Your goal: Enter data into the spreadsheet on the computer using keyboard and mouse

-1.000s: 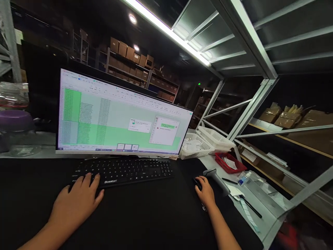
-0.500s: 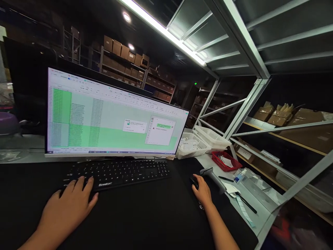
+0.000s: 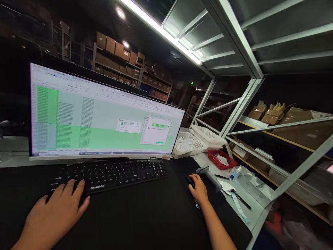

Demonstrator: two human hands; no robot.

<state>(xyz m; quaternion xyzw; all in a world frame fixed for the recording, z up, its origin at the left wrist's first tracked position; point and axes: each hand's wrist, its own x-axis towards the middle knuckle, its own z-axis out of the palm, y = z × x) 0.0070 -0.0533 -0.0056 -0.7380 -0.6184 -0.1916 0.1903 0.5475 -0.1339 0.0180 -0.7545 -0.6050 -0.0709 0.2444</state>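
My left hand rests with spread fingers, the tips at the lower left edge of a black keyboard. It grips nothing. My right hand is closed over a black computer mouse, which shows only in part beneath the fingers. Behind the keyboard stands a wide monitor with a green-shaded spreadsheet and two small windows on its screen. The text there is too small to read. A grey handheld barcode scanner lies just right of my right hand.
A black desk mat lies under both hands. At right are white perforated baskets, a red basket, a small bottle, a pen and a label strip. A metal rack with boxes rises beyond them.
The whole view has shifted, so the scene sits further left. A small green patch now shows low in the right-hand window on the screen. Both hands keep their places at keyboard and mouse.
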